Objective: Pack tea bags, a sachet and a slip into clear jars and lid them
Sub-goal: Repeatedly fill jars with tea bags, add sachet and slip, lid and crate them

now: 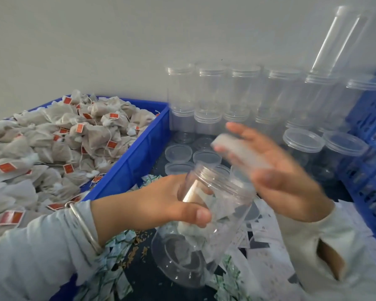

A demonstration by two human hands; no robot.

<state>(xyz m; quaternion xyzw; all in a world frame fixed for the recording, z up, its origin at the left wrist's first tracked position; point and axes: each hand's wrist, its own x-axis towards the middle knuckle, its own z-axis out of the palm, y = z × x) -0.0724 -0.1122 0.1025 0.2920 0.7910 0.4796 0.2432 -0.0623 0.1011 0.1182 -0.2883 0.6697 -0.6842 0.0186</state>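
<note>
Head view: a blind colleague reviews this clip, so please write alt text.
The left hand grips a tilted, lidless clear jar holding a few tea bags, while the blurred right hand brings a pale packet toward its mouth. A blue crate of tea bags sits left, lidded jars behind.

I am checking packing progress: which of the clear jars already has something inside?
The tilted jar gripped by the left hand; it has whitish packets inside and no lid. The stacked jars behind look empty.
</note>
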